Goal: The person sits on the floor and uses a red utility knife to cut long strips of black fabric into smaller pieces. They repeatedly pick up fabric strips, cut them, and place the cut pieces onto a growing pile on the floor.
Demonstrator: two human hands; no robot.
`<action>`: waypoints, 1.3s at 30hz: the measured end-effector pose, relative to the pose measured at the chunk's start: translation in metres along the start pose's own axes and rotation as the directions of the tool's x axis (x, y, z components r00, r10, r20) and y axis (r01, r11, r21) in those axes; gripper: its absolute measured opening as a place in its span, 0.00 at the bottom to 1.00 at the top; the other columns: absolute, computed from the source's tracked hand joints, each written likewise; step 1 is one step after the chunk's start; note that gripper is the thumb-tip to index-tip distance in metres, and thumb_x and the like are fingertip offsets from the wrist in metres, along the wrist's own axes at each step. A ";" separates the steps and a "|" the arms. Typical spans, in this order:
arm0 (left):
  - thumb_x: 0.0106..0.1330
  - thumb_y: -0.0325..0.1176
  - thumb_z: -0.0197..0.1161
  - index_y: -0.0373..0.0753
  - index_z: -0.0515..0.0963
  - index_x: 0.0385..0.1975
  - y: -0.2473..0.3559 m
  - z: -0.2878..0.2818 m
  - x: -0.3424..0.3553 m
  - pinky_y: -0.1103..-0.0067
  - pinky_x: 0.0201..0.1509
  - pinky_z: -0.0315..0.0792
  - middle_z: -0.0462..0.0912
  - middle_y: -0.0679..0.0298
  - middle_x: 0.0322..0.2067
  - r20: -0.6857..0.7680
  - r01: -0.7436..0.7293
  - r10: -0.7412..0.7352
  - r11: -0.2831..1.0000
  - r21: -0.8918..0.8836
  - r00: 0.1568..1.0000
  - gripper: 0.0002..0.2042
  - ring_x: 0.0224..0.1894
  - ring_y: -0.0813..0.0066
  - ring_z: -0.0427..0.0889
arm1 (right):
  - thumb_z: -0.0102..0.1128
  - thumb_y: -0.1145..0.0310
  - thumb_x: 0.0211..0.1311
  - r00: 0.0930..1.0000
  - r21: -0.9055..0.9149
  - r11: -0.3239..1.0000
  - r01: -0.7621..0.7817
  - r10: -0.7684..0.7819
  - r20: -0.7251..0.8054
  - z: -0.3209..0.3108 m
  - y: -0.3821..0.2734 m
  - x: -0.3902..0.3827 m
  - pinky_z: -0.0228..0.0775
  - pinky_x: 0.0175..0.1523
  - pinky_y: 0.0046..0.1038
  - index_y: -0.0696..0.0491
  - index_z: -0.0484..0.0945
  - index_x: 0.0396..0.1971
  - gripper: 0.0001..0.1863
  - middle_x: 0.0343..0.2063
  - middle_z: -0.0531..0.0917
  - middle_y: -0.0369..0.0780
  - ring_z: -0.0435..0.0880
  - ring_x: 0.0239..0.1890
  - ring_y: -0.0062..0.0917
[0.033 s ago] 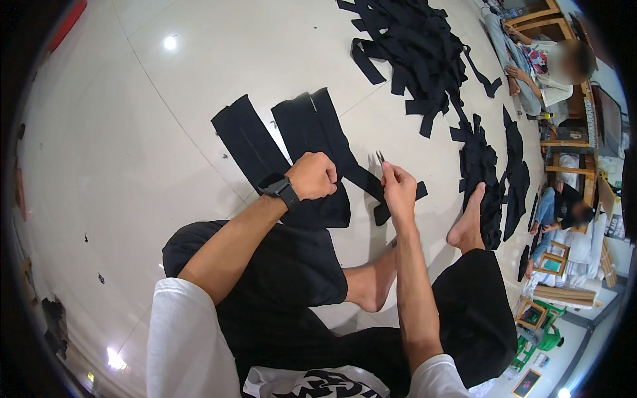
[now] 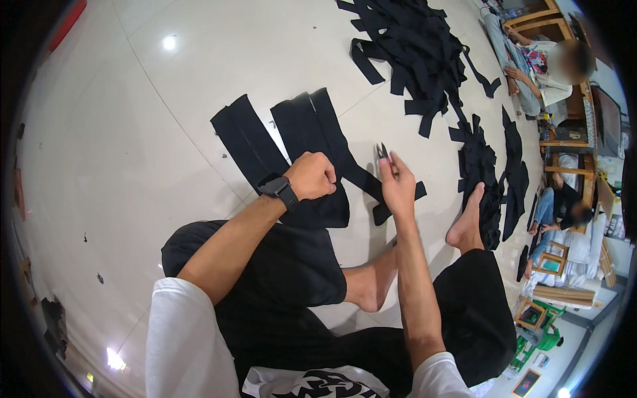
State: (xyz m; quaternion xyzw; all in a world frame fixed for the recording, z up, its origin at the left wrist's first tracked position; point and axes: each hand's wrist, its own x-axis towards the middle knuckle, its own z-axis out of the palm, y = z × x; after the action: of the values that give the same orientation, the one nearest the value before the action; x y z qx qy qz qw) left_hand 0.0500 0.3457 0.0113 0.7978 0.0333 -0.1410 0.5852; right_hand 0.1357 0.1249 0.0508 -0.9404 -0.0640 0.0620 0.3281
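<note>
From the head view I see my left hand point(image 2: 313, 175) clenched into a fist around the black fabric strip point(image 2: 358, 176) that runs diagonally across the white tiled floor point(image 2: 133, 132), the grip closed on the cloth just above my lap. A dark smartwatch point(image 2: 279, 190) sits on that wrist. My right hand point(image 2: 397, 188) is at about 3 o'clock from the left one, just beside it, its grip closed on a small pair of thread snips point(image 2: 383, 153) whose blades point toward 12 o'clock; I cannot tell whether the blades touch the strip. The strip passes between the two hands and its lower end lies on the floor at about 4 o'clock from the right hand. Wider black fabric panels point(image 2: 265, 139) lie flat at 11 o'clock from the left hand, touching one another. A large heap of black strips point(image 2: 418, 46) sits well apart at 1 o'clock, with a smaller pile point(image 2: 484, 166) at 3 o'clock near my bare foot point(image 2: 466, 222). Other people point(image 2: 531, 73) sit on the floor at the far right edge.
</note>
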 end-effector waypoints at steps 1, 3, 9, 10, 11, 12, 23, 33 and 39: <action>0.54 0.27 0.72 0.27 0.85 0.29 0.000 0.000 0.000 0.75 0.34 0.80 0.87 0.53 0.23 -0.014 -0.030 0.030 0.999 0.034 0.999 0.08 0.25 0.68 0.88 | 0.66 0.55 0.67 0.957 -0.225 0.946 0.232 -0.264 -0.123 0.004 0.000 0.003 0.71 0.45 0.32 0.59 0.83 0.41 0.19 0.39 0.83 0.42 0.80 0.39 0.31; 0.54 0.28 0.72 0.28 0.86 0.28 0.001 -0.003 0.000 0.73 0.35 0.80 0.87 0.52 0.23 -0.037 -0.031 0.034 0.996 0.079 0.999 0.09 0.25 0.65 0.88 | 0.67 0.61 0.64 0.936 -0.242 0.914 0.325 -0.348 -0.060 0.007 -0.013 0.004 0.64 0.65 0.41 0.60 0.82 0.47 0.18 0.57 0.78 0.49 0.74 0.61 0.45; 0.53 0.31 0.73 0.32 0.87 0.28 0.003 0.002 0.000 0.69 0.38 0.81 0.86 0.51 0.23 -0.047 -0.009 0.018 0.983 0.183 0.999 0.09 0.27 0.58 0.88 | 0.67 0.63 0.65 0.911 -0.212 0.887 0.409 -0.410 0.042 0.053 -0.011 -0.010 0.71 0.51 0.38 0.59 0.81 0.39 0.14 0.45 0.84 0.48 0.81 0.48 0.36; 0.53 0.31 0.73 0.32 0.87 0.28 0.004 0.003 0.001 0.69 0.38 0.81 0.86 0.50 0.23 -0.043 0.004 0.004 0.981 0.191 0.999 0.09 0.28 0.57 0.88 | 0.67 0.63 0.66 0.946 -0.134 0.936 0.324 -0.320 0.051 0.051 -0.007 -0.005 0.71 0.47 0.37 0.59 0.81 0.38 0.14 0.40 0.84 0.47 0.82 0.43 0.34; 0.53 0.31 0.72 0.32 0.87 0.28 0.003 0.004 0.000 0.69 0.39 0.81 0.86 0.50 0.23 -0.040 0.023 -0.015 0.979 0.200 0.999 0.08 0.28 0.56 0.88 | 0.67 0.62 0.67 0.971 -0.052 0.971 0.233 -0.229 0.072 0.049 -0.004 0.001 0.71 0.43 0.35 0.60 0.81 0.37 0.14 0.35 0.84 0.46 0.82 0.38 0.31; 0.53 0.31 0.72 0.32 0.87 0.28 0.002 0.005 -0.001 0.69 0.39 0.81 0.87 0.50 0.24 -0.041 0.021 -0.012 0.976 0.218 0.999 0.08 0.29 0.56 0.88 | 0.66 0.62 0.67 0.986 0.027 0.991 0.134 -0.136 0.100 0.049 0.000 0.005 0.71 0.39 0.33 0.60 0.80 0.36 0.14 0.30 0.84 0.46 0.82 0.32 0.29; 0.52 0.28 0.71 0.30 0.85 0.25 0.001 0.005 0.001 0.70 0.35 0.81 0.86 0.50 0.21 0.058 -0.010 -0.004 0.969 0.246 0.998 0.07 0.26 0.59 0.88 | 0.66 0.60 0.65 0.993 -0.005 0.994 0.113 -0.113 0.038 0.054 0.002 0.016 0.75 0.40 0.42 0.58 0.82 0.36 0.15 0.29 0.86 0.52 0.86 0.34 0.50; 0.57 0.28 0.72 0.29 0.83 0.23 0.011 0.010 -0.006 0.70 0.33 0.80 0.85 0.52 0.19 0.207 0.041 -0.067 0.991 0.129 0.976 0.08 0.24 0.59 0.87 | 0.63 0.64 0.63 0.980 -0.079 0.986 0.147 -0.134 0.150 0.044 -0.007 0.021 0.76 0.43 0.42 0.57 0.83 0.33 0.10 0.28 0.87 0.49 0.87 0.34 0.48; 0.59 0.40 0.73 0.33 0.77 0.56 0.018 0.004 0.001 0.64 0.59 0.75 0.74 0.47 0.63 -0.235 -0.037 0.173 0.870 0.491 0.957 0.27 0.62 0.51 0.76 | 0.62 0.57 0.64 0.993 -0.229 0.967 0.111 -0.098 0.067 0.040 -0.029 0.026 0.74 0.50 0.42 0.60 0.83 0.38 0.18 0.33 0.87 0.51 0.86 0.41 0.46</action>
State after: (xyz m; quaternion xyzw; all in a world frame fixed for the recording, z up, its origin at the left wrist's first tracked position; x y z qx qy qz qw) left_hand 0.0538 0.3362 0.0263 0.9304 0.0332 -0.0021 0.3649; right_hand 0.1528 0.1762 0.0365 -0.9656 -0.1294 0.0627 0.2168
